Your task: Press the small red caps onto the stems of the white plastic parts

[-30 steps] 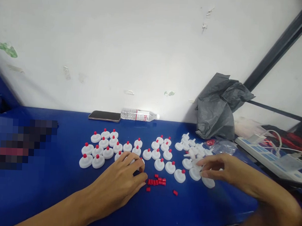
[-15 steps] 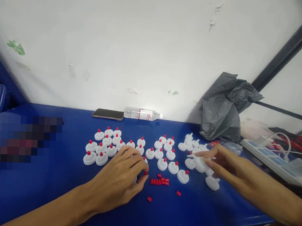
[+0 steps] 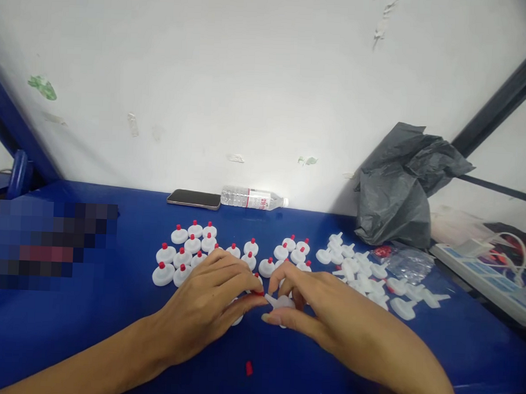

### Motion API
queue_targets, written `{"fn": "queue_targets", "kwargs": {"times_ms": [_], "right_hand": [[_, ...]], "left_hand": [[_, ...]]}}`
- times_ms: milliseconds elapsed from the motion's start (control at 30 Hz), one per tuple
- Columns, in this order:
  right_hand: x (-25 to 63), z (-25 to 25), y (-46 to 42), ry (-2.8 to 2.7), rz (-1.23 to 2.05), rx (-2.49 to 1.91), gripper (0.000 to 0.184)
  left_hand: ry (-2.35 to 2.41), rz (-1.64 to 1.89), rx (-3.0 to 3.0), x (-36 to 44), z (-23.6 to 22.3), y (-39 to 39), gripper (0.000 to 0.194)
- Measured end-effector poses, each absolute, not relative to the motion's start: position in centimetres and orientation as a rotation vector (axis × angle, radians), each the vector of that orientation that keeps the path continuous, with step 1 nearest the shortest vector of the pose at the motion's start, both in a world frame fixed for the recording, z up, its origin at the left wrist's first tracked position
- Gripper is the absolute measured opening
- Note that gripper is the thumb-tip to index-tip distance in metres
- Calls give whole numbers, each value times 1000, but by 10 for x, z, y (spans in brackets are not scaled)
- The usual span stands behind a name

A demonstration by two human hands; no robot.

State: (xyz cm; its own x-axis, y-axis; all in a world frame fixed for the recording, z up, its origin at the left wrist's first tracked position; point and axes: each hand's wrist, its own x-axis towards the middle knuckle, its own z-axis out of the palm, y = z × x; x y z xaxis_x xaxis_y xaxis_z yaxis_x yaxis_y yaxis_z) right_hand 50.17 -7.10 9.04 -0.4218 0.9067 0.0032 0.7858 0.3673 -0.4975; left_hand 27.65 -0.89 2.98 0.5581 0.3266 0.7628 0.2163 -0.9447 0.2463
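My left hand [image 3: 217,294] pinches a small red cap [image 3: 259,293] between thumb and fingertips. In my right hand [image 3: 311,301] is a white nozzle lid [image 3: 283,302], a round base with a thin spout. Its spout points left at the red cap, very close to it; whether they touch I cannot tell. Several white lids with red caps on top [image 3: 164,274] stand in rows behind and left of my hands. To the right lies a heap of uncapped white nozzle lids [image 3: 364,277]. One loose red cap [image 3: 249,368] lies in front; the other loose caps are hidden by my hands.
Along the wall on the blue table [image 3: 121,342] lie a phone [image 3: 194,198] and a clear plastic bottle [image 3: 254,198]. At the right are a grey plastic bag [image 3: 394,191], a clear bag [image 3: 408,264] and a white power strip [image 3: 481,282] with cables.
My right hand has moved left from the heap with a white nozzle lid. My left hand now has a red cap, held up against the spout. The view has shifted slightly.
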Motion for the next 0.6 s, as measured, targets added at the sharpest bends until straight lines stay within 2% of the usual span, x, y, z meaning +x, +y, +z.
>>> {"fn": "queue_targets", "kwargs": {"times_ms": [167, 367, 600], "right_hand": [[500, 92, -68, -2361, 591, -1477, 26], [501, 93, -66, -2320, 585, -1495, 26], [496, 94, -63, -2317, 575, -1451, 39]], "left_hand": [[391, 1351, 2599, 276, 34, -10, 11], [414, 1359, 2523, 279, 35, -10, 8], [440, 1368, 2512, 277, 32, -9, 5]]}}
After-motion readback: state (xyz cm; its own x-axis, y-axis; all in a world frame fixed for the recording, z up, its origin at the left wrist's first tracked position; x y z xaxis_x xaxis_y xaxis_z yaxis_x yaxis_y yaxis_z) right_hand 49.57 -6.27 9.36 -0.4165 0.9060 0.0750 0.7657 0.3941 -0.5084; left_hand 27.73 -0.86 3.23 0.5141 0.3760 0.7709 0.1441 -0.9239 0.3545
